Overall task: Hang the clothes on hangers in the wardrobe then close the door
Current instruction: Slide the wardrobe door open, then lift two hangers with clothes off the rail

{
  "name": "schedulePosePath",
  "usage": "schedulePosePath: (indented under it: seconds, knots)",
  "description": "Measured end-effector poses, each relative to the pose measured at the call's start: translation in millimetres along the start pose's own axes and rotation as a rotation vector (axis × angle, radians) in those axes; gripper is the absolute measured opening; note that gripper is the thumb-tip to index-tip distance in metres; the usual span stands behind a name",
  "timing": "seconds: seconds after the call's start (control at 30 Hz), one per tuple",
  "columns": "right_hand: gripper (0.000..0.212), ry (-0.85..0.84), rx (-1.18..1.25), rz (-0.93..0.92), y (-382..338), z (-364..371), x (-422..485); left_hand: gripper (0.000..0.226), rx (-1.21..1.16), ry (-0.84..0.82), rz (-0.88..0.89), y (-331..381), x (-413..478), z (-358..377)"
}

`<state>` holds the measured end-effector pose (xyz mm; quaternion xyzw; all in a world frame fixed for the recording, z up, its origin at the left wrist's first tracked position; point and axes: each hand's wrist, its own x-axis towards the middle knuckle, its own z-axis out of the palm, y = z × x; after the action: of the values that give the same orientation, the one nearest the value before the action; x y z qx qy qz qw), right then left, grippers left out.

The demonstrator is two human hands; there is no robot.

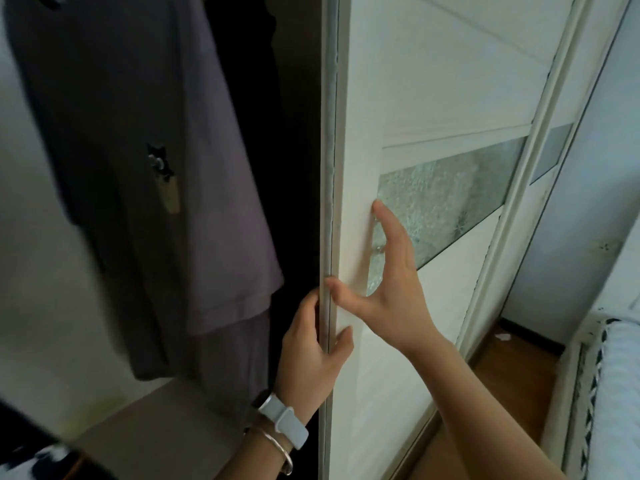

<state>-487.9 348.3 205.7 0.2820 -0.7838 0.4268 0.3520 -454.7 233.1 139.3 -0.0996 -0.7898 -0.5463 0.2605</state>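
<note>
A purple-grey T-shirt [194, 188] with a small dark print hangs inside the open wardrobe, over more grey fabric [228, 358] below it. The white sliding door [433, 81] with a frosted glass band stands to its right. My left hand [311, 355] grips the door's leading edge [327, 168], fingers behind it and thumb on the front. My right hand [391, 275] lies flat on the door's face with fingers spread, thumb by the edge.
The wardrobe's dark interior [294, 133] shows between shirt and door. A pale shelf surface [156, 424] lies under the clothes. A second sliding panel [540, 188] stands further right. A bed with white quilted cover [609, 393] and wooden floor [512, 368] are at lower right.
</note>
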Motion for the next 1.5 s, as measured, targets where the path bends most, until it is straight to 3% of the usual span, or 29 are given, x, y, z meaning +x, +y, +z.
schedulePosePath:
  seconds: [0.27, 0.4, 0.57, 0.8, 0.9, 1.0, 1.13, 1.3, 1.33, 1.4, 1.5]
  knots:
    - [0.090, -0.011, -0.001, 0.025, 66, -30, 27, 0.065, 0.072, -0.076, -0.031, 0, 46, 64]
    - [0.087, 0.004, -0.014, 0.012, 70, -27, 30, 0.065, 0.101, -0.018, -0.053, 4, 53, 76]
    - [0.088, 0.006, -0.006, 0.027, 71, -26, 30, 0.056, 0.330, 0.098, 0.143, 1, 53, 67]
    - [0.086, 0.024, 0.056, 0.053, 64, -22, 25, 0.069, 0.221, -0.033, 0.039, 0, 45, 56]
    - [0.070, 0.156, -0.029, -0.020, 44, -15, 26, 0.044, 0.201, -0.040, 0.060, 11, 38, 31]
    - [0.046, 0.338, -0.118, -0.281, 9, -8, 43, 0.024, 0.241, 0.054, 0.179, 41, 32, -8]
    - [0.020, 0.294, 0.086, -0.468, -39, 0, 78, 0.011, 0.316, 0.314, 0.354, 93, 32, -74]
    - [0.013, 0.249, 0.396, -0.337, -88, 8, 139, 0.009, 0.190, 0.455, 0.350, 139, 78, -149]
    - [0.013, 0.229, 0.430, -0.301, -96, 10, 152, 0.004, 0.142, 0.477, 0.324, 146, 95, -162]
    - [0.017, 0.173, 0.481, -0.201, -108, 19, 179, 0.019, 0.086, 0.519, 0.272, 160, 127, -182]
    - [0.016, 0.138, 0.500, -0.062, -121, 35, 222, 0.014, 0.006, 0.539, 0.167, 178, 174, -205]
